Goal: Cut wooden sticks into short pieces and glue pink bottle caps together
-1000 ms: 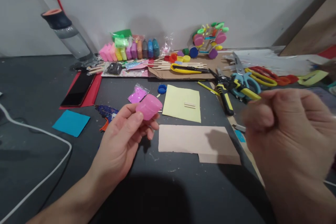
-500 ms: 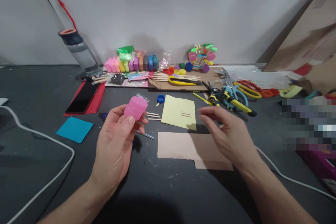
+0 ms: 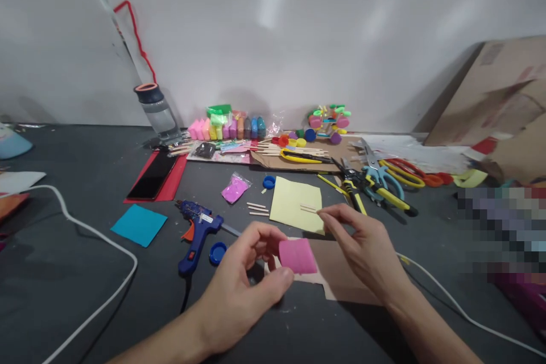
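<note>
Between the thumb and fingers of my left hand [image 3: 251, 284] is a flat pink piece [image 3: 298, 256], held above the cardboard strip [image 3: 350, 273]. My right hand [image 3: 360, 239] is pinched, its fingertips at the end of the short wooden sticks [image 3: 307, 209] on the yellow paper [image 3: 290, 196]. Whether a stick is between those fingertips is too small to tell. Several more short sticks [image 3: 258, 210] lie left of the paper. A blue glue gun [image 3: 198, 236] rests left of my left hand, beside a blue ring [image 3: 218, 253].
Pliers [image 3: 356, 182], scissors [image 3: 377, 170] and a yellow cutter [image 3: 302, 156] lie behind my right hand. A water bottle [image 3: 158, 114] and phone [image 3: 152, 175] stand and lie at the back left. White cables [image 3: 447, 290] cross both sides.
My left hand has moved right with the pink piece, now over the cardboard. My right hand has reached the sticks on the yellow paper. The view has shifted, and the glue gun shows fully.
</note>
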